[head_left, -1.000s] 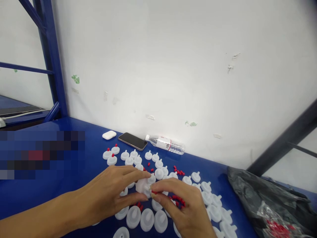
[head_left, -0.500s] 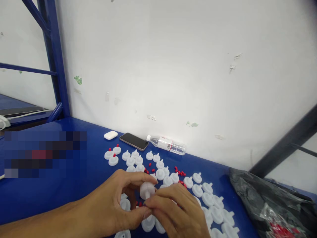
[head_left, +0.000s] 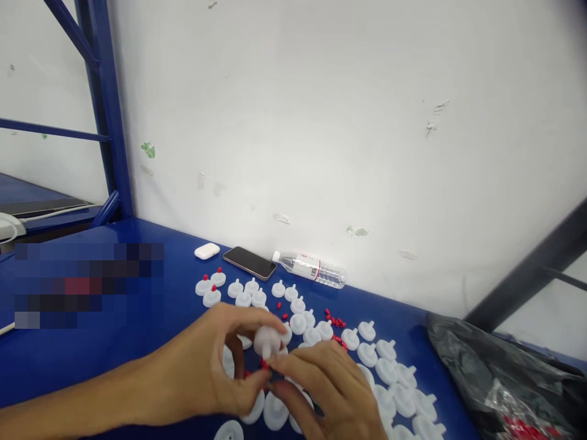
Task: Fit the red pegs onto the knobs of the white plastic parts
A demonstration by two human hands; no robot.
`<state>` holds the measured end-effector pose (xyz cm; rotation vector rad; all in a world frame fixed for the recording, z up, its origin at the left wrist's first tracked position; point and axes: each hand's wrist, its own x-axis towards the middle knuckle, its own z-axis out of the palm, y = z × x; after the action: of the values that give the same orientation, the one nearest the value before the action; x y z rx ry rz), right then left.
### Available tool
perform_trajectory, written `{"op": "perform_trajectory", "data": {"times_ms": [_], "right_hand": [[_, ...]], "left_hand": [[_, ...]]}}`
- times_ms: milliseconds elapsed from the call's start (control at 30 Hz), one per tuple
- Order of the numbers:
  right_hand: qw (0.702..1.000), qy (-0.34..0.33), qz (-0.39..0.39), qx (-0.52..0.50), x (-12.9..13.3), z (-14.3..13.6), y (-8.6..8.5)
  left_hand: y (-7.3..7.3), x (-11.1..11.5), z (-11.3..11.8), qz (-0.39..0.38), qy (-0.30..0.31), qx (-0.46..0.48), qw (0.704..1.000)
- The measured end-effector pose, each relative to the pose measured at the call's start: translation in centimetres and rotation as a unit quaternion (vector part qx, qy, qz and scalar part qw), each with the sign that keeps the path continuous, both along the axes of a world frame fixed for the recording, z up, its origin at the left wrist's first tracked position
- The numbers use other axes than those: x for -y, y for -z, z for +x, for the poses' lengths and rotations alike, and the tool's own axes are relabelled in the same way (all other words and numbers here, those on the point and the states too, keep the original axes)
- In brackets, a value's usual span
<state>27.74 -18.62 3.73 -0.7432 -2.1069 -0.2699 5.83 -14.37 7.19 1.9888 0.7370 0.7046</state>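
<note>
White disc: a small white plastic disc (head_left: 267, 340) with a short stem is held raised just above the tabletop (head_left: 151, 342), stem pointing down.
Red cap: a tiny red cap (head_left: 265, 365) is seen at the stem's tip, touching it.
Left hand: the left hand (head_left: 208, 366) is closed on the disc, pinched between thumb and fingertips.
Right hand: the right hand (head_left: 328, 391) is pinched on the red cap from below.
Risk: the cap could be judged likely to slip from so small a pinch and be lost among the loose red caps (head_left: 334, 321) and white discs (head_left: 298, 322) scattered beneath; a tilted stem could leave it seated crooked.
Nearby: a phone (head_left: 249, 263), an earbud case (head_left: 206, 250), a lying water bottle (head_left: 308, 269) and a black bag (head_left: 495, 373) are set by the wall.
Writing: the bottle's label is too small to be read; part of the left side is blurred out.
</note>
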Motion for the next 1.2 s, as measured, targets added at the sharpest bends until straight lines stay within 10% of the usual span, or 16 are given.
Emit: {"op": "perform_trajectory", "data": {"times_ms": [200,467,767,1200], "right_hand": [[0.999,0.052,0.008,-0.004,-0.5,1.4,-0.7],[0.991,0.121,-0.026,0.044,-1.0,1.7,-1.1],[0.904,0.265,-0.308,0.135,-2.2,5.8,-1.8],[0.890,0.165,-0.398,0.147,-2.4,7.0,-1.8]], "left_hand": [[-1.0,-3.3,-5.3,0.066,-0.250,-0.041,0.965],[5.1,-2.6,-11.0,0.073,-0.355,-0.157,0.919],[6.4,-4.1,-12.0,0.132,-0.305,-0.174,0.927],[5.8,-3.8,-11.7,0.176,-0.274,-0.190,0.926]]}}
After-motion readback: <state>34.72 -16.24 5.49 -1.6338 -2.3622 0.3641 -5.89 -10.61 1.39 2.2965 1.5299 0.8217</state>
